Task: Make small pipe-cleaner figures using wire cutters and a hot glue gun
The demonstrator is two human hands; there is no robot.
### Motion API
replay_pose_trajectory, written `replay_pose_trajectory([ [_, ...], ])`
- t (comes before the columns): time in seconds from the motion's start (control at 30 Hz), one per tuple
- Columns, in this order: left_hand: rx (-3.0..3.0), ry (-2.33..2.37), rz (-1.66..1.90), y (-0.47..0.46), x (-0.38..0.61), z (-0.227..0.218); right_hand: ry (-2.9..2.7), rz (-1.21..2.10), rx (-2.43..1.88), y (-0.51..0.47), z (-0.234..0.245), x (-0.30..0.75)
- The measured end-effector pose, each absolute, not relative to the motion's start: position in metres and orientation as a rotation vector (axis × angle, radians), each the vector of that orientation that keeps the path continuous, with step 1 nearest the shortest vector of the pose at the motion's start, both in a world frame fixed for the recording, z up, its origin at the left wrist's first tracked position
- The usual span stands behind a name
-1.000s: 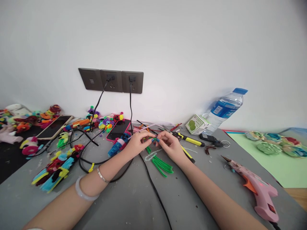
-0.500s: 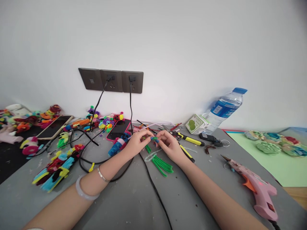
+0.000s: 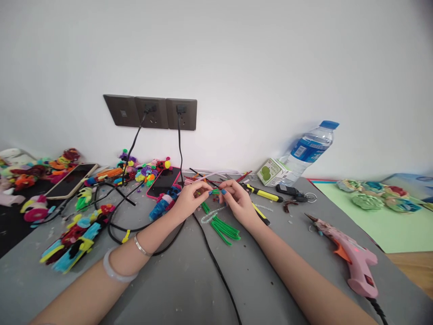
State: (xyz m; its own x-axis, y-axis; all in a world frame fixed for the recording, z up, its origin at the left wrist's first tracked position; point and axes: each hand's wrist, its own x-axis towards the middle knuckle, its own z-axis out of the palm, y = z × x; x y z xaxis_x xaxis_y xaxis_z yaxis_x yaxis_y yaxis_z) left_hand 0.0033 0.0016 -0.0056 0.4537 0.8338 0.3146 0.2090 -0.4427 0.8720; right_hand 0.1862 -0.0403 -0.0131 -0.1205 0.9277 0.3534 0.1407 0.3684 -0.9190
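Between my fingertips, just above the table, is a short piece of green pipe cleaner (image 3: 215,192). My left hand (image 3: 191,198) pinches its left end between thumb and forefinger. At the other end, my right hand (image 3: 237,202) has thumb and fingers closed on it, with the curled fingers partly hiding the grip. Below the hands lies a bunch of green pipe cleaners (image 3: 227,231), beside a silvery tinsel stem (image 3: 207,219). Another short green piece (image 3: 205,207) shows next to my left hand. Yellow-and-black handled pliers (image 3: 265,194) lie beyond my right hand.
A pink glue gun (image 3: 353,262) rests at the right, its cord trailing off. Black cables (image 3: 216,262) cross the table (image 3: 162,289). Pipe-cleaner figures (image 3: 76,241) and phones (image 3: 164,181) fill the left. A water bottle (image 3: 309,149) and juice carton (image 3: 270,171) lean near the wall.
The view has shifted slightly, so the surroundings appear a little further left. My fingertips have moved slightly apart, showing more of the green piece between them.
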Motion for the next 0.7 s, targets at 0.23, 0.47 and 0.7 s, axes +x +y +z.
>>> replay_pose_trajectory([
  [0.23,1.877,0.902,0.984,0.004,0.004,-0.009,-1.415,0.75,-1.054,-0.038,0.001,0.19],
  [0.47,1.887,0.875,0.995,0.006,0.003,-0.009,-1.494,0.571,-1.14,-0.089,0.049,0.207],
  [0.7,1.867,0.833,0.995,0.008,0.002,-0.011,-1.279,0.18,-2.078,-0.183,0.047,0.308],
])
